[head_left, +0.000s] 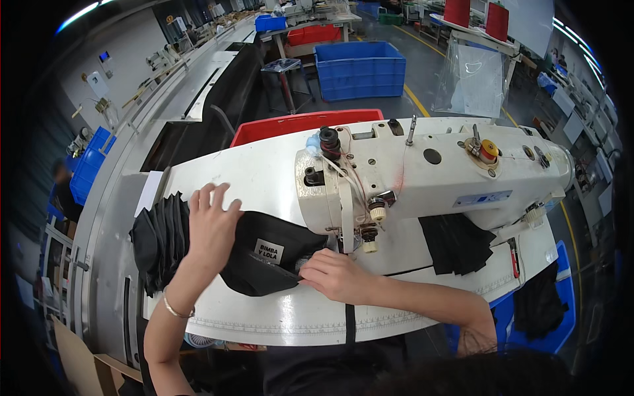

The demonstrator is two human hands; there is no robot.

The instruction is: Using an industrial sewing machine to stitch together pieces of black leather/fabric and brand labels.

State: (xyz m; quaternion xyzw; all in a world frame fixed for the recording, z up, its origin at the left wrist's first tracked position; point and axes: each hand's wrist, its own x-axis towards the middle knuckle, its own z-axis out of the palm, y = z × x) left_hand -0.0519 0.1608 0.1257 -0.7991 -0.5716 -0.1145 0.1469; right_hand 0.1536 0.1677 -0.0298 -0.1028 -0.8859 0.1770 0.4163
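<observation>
A black fabric piece (254,231) with a small pale label lies on the sewing machine's table, its right end close under the machine head. My right hand (337,274) is closed on that piece's lower right edge, fingers pressed together beside a small greyish patch. My left hand (214,221) is raised at the piece's left edge with its fingers apart; whether its palm touches the cloth I cannot tell. Just left of it stands a fanned stack of black fabric pieces (162,241). The white sewing machine (409,165) reaches across from the right, its needle area partly hidden.
More black pieces (456,243) lie under the machine arm, near a red-handled tool (514,257). A black strip (351,323) hangs over the table's front edge. Behind the table are a red bin (304,124) and a blue crate (360,71). A blue bin (561,310) sits lower right.
</observation>
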